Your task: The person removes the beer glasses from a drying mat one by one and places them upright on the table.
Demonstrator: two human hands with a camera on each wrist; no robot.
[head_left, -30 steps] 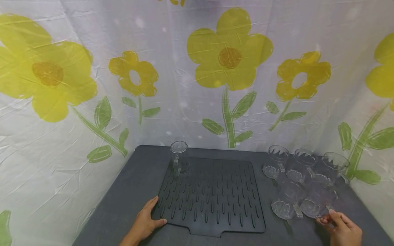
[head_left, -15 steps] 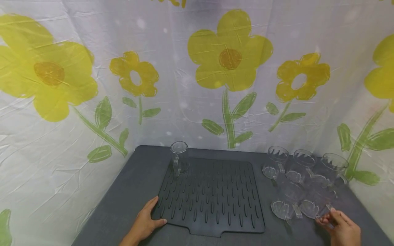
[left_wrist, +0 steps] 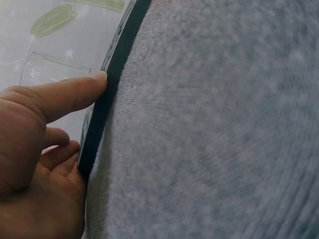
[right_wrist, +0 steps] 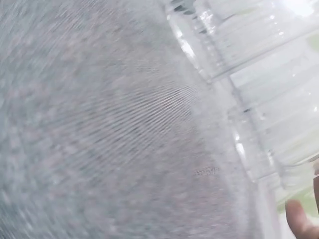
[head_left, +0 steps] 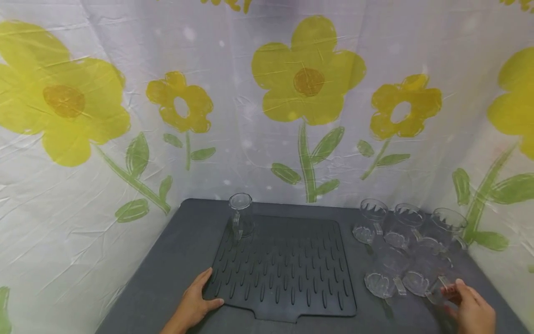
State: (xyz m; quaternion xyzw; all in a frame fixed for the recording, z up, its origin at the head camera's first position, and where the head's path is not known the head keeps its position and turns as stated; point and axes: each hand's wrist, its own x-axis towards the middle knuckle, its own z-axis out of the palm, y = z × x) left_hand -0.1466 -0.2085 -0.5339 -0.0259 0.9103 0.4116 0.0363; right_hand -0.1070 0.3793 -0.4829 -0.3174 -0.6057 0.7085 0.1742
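Note:
A dark drying mat (head_left: 277,294) with rows of raised oval ridges lies on the grey tabletop. My left hand (head_left: 193,300) touches its near left corner, fingers along the side and thumb at the front edge. In the left wrist view, the thumb (left_wrist: 75,97) rests against the mat's dark edge. One clear glass mug (head_left: 242,218) stands upon the mat's far left corner. To the right, my right hand (head_left: 473,304) is beside the handle of the nearest glass mug (head_left: 416,282), thumb and fingers apart. The right wrist view shows glass close by, partly blurred.
Several more clear mugs stand in two rows at the right, including a back-row mug (head_left: 372,215) and a front-left mug (head_left: 380,284). A fabric backdrop (head_left: 233,153) with yellow flowers rises behind and beside the grey table (head_left: 154,273).
My right hand has loosened from the mug's handle and shifted slightly right, its thumb now apart from the fingers. My left hand stays at the mat's corner. The head view has shifted slightly.

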